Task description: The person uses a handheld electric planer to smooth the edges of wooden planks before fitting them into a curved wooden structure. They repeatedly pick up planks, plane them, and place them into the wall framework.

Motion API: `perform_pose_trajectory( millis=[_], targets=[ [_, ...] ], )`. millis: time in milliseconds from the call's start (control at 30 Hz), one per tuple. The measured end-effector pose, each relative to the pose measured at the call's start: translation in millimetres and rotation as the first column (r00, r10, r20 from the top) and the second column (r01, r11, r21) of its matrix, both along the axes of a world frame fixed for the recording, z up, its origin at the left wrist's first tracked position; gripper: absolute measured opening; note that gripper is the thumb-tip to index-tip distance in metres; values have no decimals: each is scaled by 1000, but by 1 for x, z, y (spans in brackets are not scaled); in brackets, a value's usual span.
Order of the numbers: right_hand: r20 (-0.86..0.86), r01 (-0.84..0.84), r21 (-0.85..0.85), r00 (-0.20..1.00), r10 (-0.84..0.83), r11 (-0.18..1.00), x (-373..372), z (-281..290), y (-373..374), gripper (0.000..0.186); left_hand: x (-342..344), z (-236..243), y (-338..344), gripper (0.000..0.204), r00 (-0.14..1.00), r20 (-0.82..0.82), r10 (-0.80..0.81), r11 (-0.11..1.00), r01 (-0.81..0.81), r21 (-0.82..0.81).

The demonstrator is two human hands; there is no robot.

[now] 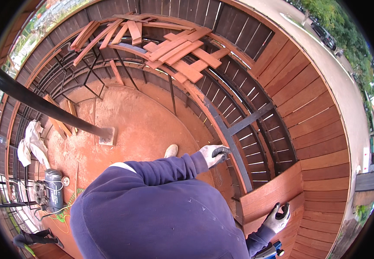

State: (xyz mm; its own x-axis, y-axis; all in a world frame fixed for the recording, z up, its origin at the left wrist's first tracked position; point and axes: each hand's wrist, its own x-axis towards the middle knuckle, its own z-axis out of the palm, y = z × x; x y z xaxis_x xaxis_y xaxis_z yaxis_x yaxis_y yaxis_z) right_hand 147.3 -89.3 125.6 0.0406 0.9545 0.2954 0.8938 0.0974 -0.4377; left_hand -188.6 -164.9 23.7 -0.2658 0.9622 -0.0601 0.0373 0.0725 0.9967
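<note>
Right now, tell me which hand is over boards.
The right hand, over the reddish boards; the left hand is beside the curved frame.

No legible lettering or numbers

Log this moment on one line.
Left hand: curled beside curved rail | Right hand: over reddish boards, contact unclear | Loose planks: overlapping, beyond left hand

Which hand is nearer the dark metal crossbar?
Left. The left hand is near the inner end of the crossbar; the right hand is farther away, at the reddish-brown boards.
</note>
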Motion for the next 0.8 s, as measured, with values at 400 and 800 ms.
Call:
perform_pose_trajectory(
  millis=[400,800],
  targets=[
    [-262,-632,31,743,616,775,-291,-48,-36,44,-232,-2,-43,30,987,-60,148,978,-138,156],
    [-363,-986,-138,136,922,91,-521,-53,-17,44,-368,-10,-146,28,787,-5,617,787,-617,-9]
  ],
)
